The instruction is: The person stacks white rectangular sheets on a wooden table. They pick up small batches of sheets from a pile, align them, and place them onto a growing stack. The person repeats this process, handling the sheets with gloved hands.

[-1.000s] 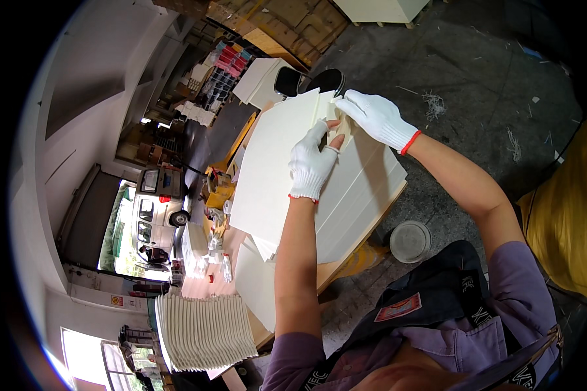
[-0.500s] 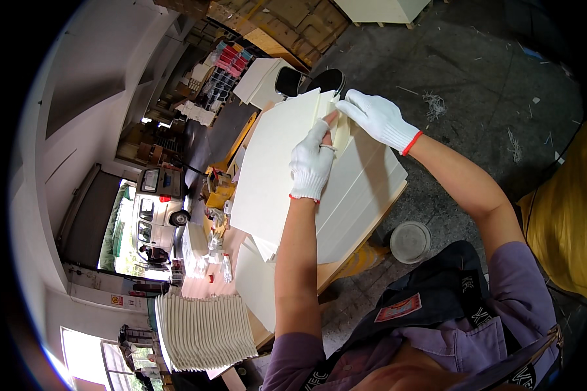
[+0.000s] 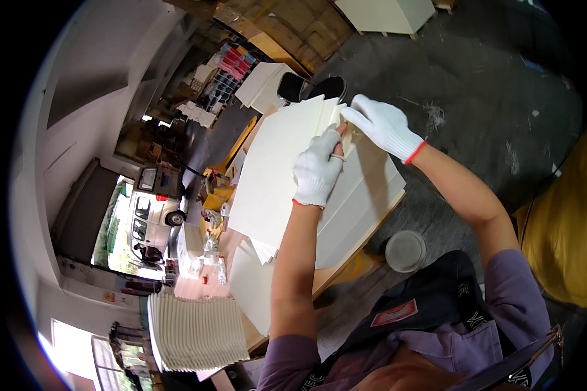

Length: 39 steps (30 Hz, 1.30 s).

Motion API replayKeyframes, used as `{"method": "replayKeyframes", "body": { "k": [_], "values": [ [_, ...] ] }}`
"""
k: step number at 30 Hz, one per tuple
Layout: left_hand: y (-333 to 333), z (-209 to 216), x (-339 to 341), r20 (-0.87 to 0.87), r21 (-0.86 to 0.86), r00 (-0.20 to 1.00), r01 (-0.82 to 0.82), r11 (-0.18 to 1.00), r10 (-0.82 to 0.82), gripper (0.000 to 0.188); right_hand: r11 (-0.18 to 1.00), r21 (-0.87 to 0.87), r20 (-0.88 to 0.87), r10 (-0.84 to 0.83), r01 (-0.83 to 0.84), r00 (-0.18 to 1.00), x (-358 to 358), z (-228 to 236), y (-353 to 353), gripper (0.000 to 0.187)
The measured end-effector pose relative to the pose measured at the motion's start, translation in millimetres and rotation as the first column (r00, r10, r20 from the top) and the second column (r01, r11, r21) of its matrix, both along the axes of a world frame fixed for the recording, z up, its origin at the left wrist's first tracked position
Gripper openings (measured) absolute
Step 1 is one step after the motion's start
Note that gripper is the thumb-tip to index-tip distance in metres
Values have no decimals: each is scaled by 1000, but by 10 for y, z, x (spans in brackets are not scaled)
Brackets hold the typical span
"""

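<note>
White-gloved left hand [image 3: 317, 171] and right hand [image 3: 383, 125] seemingly pinch the panel [image 3: 274, 176] corner.

Two gloved hands are showing: one left hand [image 3: 317, 171] and one right hand [image 3: 383, 125], each wearing a white glove. Several cream sheets [image 3: 277, 176] are lying fanned on the one workbench [image 3: 365, 228] (their overlapping edges are blurring the exact count). One stack of ribbed cream pieces [image 3: 192, 332] is sitting at the lower left, too many to count. One round lidded container [image 3: 405, 250] is standing on the floor. One white van [image 3: 147, 212] is showing outside.
</note>
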<state>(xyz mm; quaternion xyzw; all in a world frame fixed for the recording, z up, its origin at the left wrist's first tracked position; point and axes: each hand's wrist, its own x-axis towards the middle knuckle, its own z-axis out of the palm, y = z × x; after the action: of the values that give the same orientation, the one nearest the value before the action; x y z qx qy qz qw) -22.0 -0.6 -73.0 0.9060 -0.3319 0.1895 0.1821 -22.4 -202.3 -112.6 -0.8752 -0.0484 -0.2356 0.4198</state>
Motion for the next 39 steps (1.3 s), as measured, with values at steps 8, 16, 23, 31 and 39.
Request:
{"method": "replayKeyframes", "body": {
  "k": [8,16,23,31,39],
  "values": [
    [20,-160,-104,122,-157,991,-33,987,53,50,82,996,-31,593,-21,805,-114,245,238,41],
    [512,-732,-850,-279,-633,879,134,763,-386,38,260,960,-128,739,-105,661,133,250,409,39],
    [1142,-305,-1562,-35,-432,743,-614,-661,-668,55,649,676,-179,605,-350,776,-28,419,302,42],
    [1880,-506,-1985,-274,-567,487,-779,-269,-829,105,569,792,-183,567,-221,803,-506,-65,-861,41],
    [1826,-600,-2046,-615,-673,503,-737,70,-607,36,614,726,-193,613,-309,766,-784,459,-757,52]
  ]
}}
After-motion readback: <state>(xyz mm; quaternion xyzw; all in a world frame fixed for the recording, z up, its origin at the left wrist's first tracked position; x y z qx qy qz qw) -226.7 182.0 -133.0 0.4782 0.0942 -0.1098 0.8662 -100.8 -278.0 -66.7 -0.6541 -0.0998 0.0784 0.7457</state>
